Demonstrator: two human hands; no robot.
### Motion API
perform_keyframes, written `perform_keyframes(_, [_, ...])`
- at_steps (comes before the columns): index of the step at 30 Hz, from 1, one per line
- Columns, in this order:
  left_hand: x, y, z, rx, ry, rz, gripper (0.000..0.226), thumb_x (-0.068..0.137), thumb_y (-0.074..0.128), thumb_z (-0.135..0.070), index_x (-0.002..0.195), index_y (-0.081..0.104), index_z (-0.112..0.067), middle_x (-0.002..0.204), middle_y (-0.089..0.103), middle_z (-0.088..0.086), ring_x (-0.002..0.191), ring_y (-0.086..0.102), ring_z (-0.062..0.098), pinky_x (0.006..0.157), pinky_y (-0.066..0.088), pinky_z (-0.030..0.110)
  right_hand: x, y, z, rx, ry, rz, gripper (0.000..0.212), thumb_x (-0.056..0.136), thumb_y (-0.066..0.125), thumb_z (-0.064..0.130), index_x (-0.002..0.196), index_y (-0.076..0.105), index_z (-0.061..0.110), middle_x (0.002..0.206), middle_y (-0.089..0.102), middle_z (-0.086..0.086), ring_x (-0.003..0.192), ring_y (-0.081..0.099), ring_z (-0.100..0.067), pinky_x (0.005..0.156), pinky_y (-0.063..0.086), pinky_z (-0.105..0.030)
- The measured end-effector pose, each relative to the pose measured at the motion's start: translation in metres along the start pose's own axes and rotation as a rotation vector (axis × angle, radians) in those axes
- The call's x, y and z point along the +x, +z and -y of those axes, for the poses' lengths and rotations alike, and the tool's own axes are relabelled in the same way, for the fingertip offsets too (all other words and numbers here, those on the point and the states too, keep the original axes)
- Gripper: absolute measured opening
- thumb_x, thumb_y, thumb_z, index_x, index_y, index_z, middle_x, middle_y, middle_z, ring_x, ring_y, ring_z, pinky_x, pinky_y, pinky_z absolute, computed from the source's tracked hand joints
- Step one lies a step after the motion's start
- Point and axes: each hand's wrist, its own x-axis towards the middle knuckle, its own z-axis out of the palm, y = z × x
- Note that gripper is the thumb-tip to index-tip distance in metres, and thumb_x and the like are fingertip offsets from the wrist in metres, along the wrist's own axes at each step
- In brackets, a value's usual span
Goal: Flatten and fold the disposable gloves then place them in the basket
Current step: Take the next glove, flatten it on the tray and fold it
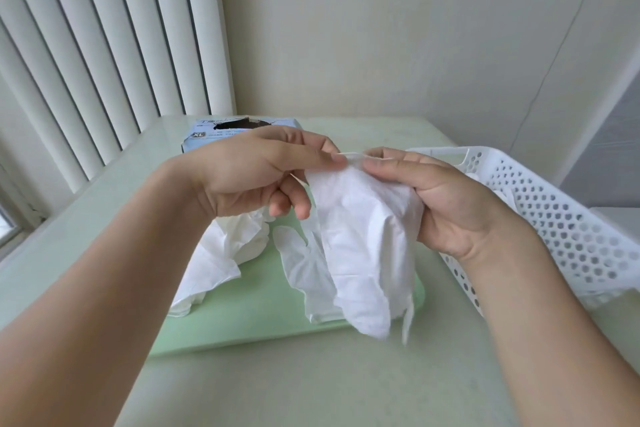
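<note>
A white disposable glove (363,246) hangs in the air above the green board (256,302). My left hand (256,173) pinches its top edge between thumb and forefinger. My right hand (440,198) pinches the same edge from the right, and the glove drapes over its palm. A second glove (298,260) lies flat on the board just behind the hanging one. A crumpled heap of more white gloves (225,253) sits on the board's left side. The white perforated basket (561,218) stands to the right, beside my right wrist.
A blue glove box (204,137) marked XL, with a torn dark opening, lies at the back of the table behind my left hand. Vertical blinds (104,45) hang at the left. A pale wall closes the far side of the table (311,385).
</note>
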Motion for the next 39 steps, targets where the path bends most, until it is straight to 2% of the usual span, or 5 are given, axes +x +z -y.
perform_keyframes(6, [0.01, -0.002, 0.014, 0.265, -0.119, -0.278, 0.018, 0.099, 0.065, -0.026, 0.086, 0.061, -0.015, 0.084, 0.066, 0.001, 0.053, 0.066, 0.017, 0.039, 0.038, 0.02, 0.015, -0.006, -0.019, -0.554, -0.146, -0.331, 0.006, 0.089, 0.073, 0.006, 0.095, 0.074, 0.004, 0.082, 0.071, -0.004, 0.063, 0.061, -0.01, 0.059, 0.047, -0.021])
perform_keyframes(10, [0.026, 0.006, 0.019, 0.109, 0.2, -0.557, 0.013, 0.098, 0.067, -0.017, 0.09, 0.061, -0.008, 0.088, 0.067, 0.016, 0.072, 0.077, 0.026, 0.056, 0.058, 0.027, 0.037, -0.001, -0.029, -0.753, -0.548, -0.608, 0.008, 0.085, 0.079, 0.017, 0.079, 0.077, 0.021, 0.063, 0.064, 0.015, 0.05, 0.051, -0.002, 0.057, 0.041, -0.022])
perform_keyframes(15, [0.034, -0.001, 0.025, 0.225, 0.613, -0.596, 0.007, 0.089, 0.077, -0.022, 0.085, 0.071, -0.021, 0.116, 0.073, 0.006, 0.105, 0.068, 0.016, 0.094, 0.05, 0.033, 0.044, 0.002, -0.027, -0.417, -0.756, -0.48, 0.009, 0.095, 0.068, 0.006, 0.098, 0.072, 0.013, 0.112, 0.073, -0.003, 0.107, 0.072, -0.02, 0.094, 0.058, -0.041])
perform_keyframes(28, [-0.008, 0.039, 0.09, 0.597, 0.013, -0.385, 0.011, 0.08, 0.086, -0.024, 0.073, 0.077, -0.023, 0.091, 0.076, -0.006, 0.109, 0.066, 0.012, 0.092, 0.049, 0.011, 0.005, -0.006, -0.025, -1.439, 0.132, 0.024, 0.018, 0.086, 0.077, 0.023, 0.07, 0.069, 0.021, 0.047, 0.05, 0.016, 0.045, 0.047, 0.003, 0.045, 0.031, -0.012])
perform_keyframes(39, [-0.023, 0.062, 0.083, 0.849, -0.029, -0.457, 0.01, 0.081, 0.084, -0.038, 0.082, 0.079, -0.029, 0.097, 0.07, -0.018, 0.098, 0.065, 0.003, 0.087, 0.048, 0.018, -0.009, 0.005, -0.018, -1.451, 0.207, 0.039, 0.01, 0.08, 0.083, 0.029, 0.078, 0.074, 0.028, 0.067, 0.054, 0.016, 0.062, 0.055, -0.002, 0.056, 0.04, -0.018])
